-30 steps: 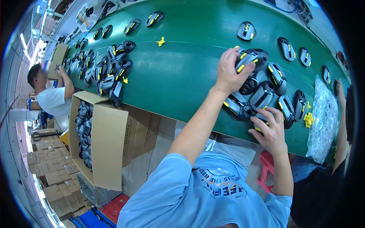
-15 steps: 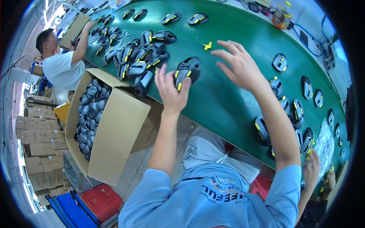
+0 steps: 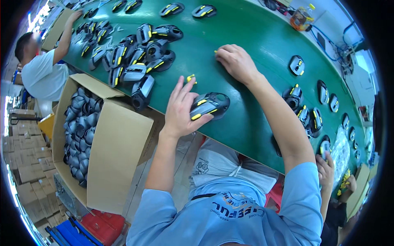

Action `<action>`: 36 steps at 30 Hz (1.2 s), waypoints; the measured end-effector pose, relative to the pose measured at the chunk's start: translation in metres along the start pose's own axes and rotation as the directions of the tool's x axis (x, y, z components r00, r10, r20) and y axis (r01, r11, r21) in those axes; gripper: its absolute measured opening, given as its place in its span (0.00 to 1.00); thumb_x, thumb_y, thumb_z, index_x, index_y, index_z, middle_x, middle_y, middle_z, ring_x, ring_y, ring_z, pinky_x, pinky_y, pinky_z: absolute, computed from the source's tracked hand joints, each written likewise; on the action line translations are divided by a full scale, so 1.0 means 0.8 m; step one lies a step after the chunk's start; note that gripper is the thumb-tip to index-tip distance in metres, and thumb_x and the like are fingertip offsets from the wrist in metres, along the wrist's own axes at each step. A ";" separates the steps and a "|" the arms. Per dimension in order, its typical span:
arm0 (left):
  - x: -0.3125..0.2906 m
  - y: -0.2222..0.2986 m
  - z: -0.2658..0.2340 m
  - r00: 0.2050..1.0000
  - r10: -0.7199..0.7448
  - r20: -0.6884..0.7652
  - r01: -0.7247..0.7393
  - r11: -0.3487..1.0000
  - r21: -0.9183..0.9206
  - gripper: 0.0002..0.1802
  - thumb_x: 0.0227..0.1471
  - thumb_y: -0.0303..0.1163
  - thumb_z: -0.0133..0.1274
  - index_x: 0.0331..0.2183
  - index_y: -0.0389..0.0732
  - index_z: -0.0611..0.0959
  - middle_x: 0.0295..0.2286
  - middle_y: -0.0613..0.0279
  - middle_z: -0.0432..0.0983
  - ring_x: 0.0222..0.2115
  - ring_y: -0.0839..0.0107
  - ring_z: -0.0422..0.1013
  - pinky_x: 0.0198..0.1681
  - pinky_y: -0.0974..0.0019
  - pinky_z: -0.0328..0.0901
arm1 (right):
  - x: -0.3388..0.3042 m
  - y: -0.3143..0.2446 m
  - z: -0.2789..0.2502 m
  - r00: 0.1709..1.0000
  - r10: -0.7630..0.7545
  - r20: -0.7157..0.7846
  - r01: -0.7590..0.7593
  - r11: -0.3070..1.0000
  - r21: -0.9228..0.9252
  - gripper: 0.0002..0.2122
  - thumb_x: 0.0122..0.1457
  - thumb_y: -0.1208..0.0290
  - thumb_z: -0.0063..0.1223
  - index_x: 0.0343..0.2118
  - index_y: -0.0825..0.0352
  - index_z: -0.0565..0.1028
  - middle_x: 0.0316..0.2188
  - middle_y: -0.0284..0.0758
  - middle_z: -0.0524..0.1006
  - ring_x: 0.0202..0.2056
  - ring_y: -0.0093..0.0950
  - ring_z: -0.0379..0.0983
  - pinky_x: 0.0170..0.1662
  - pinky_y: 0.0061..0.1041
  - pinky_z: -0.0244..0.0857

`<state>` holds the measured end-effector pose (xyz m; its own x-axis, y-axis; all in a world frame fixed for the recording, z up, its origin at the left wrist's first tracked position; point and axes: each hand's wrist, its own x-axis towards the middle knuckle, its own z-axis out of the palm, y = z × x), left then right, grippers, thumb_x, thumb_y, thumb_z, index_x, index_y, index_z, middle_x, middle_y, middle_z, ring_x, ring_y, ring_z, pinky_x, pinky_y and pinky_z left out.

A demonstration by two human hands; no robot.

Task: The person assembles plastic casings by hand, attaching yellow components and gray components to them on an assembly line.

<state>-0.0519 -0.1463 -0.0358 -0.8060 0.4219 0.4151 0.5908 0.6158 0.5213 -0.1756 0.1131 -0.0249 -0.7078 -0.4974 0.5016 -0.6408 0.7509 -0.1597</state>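
Note:
My left hand point(image 3: 180, 108) holds a mouse-shaped plastic shell point(image 3: 219, 102), black and grey with yellow strips, at the table's near edge. The thumb lies along its near side, and the index and middle fingers stretch past it. Just beyond those fingertips lies a small yellow plastic piece point(image 3: 191, 79). Farther to the right, my right hand point(image 3: 237, 62) is closed low over the green table point(image 3: 246, 119). A bit of another yellow piece point(image 3: 216, 51) shows at its pinched fingertips; the fingers hide the rest.
Similar shells point(image 3: 135, 53) are heaped at the left, and several more point(image 3: 297, 65) are spread along the right. An open carton point(image 3: 119, 160) of grey curved parts point(image 3: 80, 135) stands against the near left edge. One co-worker point(image 3: 43, 69) is at the far left; another person's hand point(image 3: 326, 172) is at the right.
My right hand has gone from spread fingers to a pinch on the yellow piece. My left hand has turned the shell flatter and brought it lower. The whole view has shifted slightly.

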 end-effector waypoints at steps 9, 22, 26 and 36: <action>-0.013 -0.033 0.036 0.728 -0.373 -0.576 -0.125 0.753 -0.646 0.52 0.60 0.72 0.39 0.57 0.27 0.70 0.54 0.50 0.69 0.53 0.61 0.69 0.59 0.57 0.63 | 0.026 -0.101 0.034 0.971 -0.154 0.184 0.096 0.952 0.291 0.11 0.56 0.71 0.62 0.42 0.64 0.79 0.39 0.43 0.77 0.45 0.46 0.75 0.48 0.42 0.72; -0.047 -0.133 0.045 0.927 -0.253 -0.276 -0.034 0.677 -0.735 0.40 0.72 0.53 0.30 0.56 0.20 0.71 0.56 0.37 0.69 0.56 0.50 0.68 0.58 0.52 0.65 | -0.081 -0.028 -0.157 0.992 0.007 -0.130 0.036 0.946 0.323 0.06 0.56 0.70 0.60 0.36 0.59 0.83 0.35 0.39 0.80 0.40 0.41 0.79 0.42 0.39 0.74; -0.030 -0.099 0.017 0.947 -0.231 -0.223 0.044 0.783 -0.621 0.37 0.71 0.53 0.30 0.56 0.25 0.72 0.54 0.43 0.71 0.53 0.54 0.69 0.57 0.56 0.63 | -0.242 -0.016 -0.336 0.882 0.368 -0.294 -0.290 0.916 0.277 0.06 0.56 0.72 0.63 0.37 0.57 0.83 0.37 0.34 0.80 0.37 0.33 0.79 0.37 0.31 0.74; 0.090 0.066 0.074 0.926 -0.152 0.345 0.303 -0.244 -0.921 0.39 0.60 0.54 0.51 0.62 0.36 0.66 0.44 0.51 0.72 0.36 0.63 0.68 0.35 0.60 0.65 | -0.590 -0.011 -0.413 0.496 0.802 -0.334 -0.868 0.462 -0.179 0.08 0.58 0.76 0.61 0.40 0.65 0.81 0.34 0.39 0.80 0.34 0.34 0.79 0.38 0.32 0.73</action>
<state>-0.0806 -0.0440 -0.0223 -0.8486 0.5268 0.0486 -0.3553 -0.6356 0.6854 0.2625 0.4845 0.0207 -0.7651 0.5006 0.4049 0.3716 0.8569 -0.3572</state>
